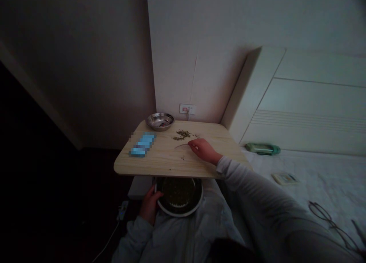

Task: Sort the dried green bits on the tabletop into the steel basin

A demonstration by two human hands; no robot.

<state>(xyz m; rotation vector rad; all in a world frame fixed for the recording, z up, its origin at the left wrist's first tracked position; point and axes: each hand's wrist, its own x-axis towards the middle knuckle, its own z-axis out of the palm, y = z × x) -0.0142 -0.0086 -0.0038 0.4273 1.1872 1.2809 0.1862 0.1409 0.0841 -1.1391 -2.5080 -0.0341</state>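
Note:
My left hand [150, 204] is closed on the rim of a dark round dish [180, 210] with a white outer edge, its thumb over the lip. The dish is at my lap, just below the table's front edge; small specks show inside. Over the wooden table [160, 164], my right hand [202, 149] pinches a thin, pale, slightly curved strip [181, 145], whose kind I cannot make out. Just beyond it lies a loose pile of small dark greenish bits [183, 134]. A few stray grains [182, 157] are scattered nearer to me.
A shiny metal bowl [160, 122] stands at the table's back left, with a blurred-out phone-like screen [143, 144] in front. Behind is a wall socket [187, 109] with a plug. On the bed at right lie a green bottle [262, 148], a small flat box [284, 178] and a looped cord [328, 219].

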